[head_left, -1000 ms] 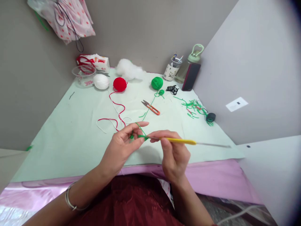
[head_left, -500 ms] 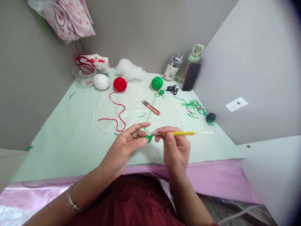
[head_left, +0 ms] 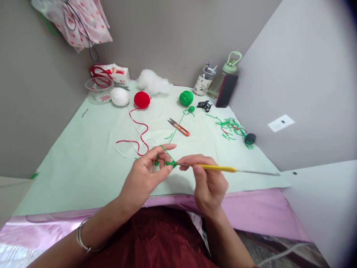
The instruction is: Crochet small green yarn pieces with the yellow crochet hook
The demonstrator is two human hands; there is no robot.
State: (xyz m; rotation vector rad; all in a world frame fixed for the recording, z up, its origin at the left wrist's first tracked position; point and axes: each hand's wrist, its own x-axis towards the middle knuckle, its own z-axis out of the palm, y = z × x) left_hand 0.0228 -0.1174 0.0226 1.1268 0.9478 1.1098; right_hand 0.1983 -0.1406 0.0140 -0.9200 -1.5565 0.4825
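My left hand (head_left: 145,173) pinches a small green crochet piece (head_left: 169,163) between thumb and fingers, with the green strand looped over the raised forefinger. That strand runs up the table to a green yarn ball (head_left: 186,98). My right hand (head_left: 208,182) grips a yellow-handled crochet hook (head_left: 220,168) whose tip is in the green piece; its metal end points right. Both hands hover above the front of the pale green mat (head_left: 83,163).
Orange thread snips (head_left: 179,127) lie mid-mat. A red yarn ball (head_left: 141,99), a white ball (head_left: 120,96), stuffing (head_left: 153,82), a plastic tub (head_left: 99,89), a pen cup (head_left: 204,82), a bottle (head_left: 226,76), a hair clip (head_left: 204,106) and green yarn scraps (head_left: 231,128) line the back and right.
The hook has swung back down and its handle moved right, pulling the green piece lower; half a second ago it was raised and level. The left hand shifted slightly with it.
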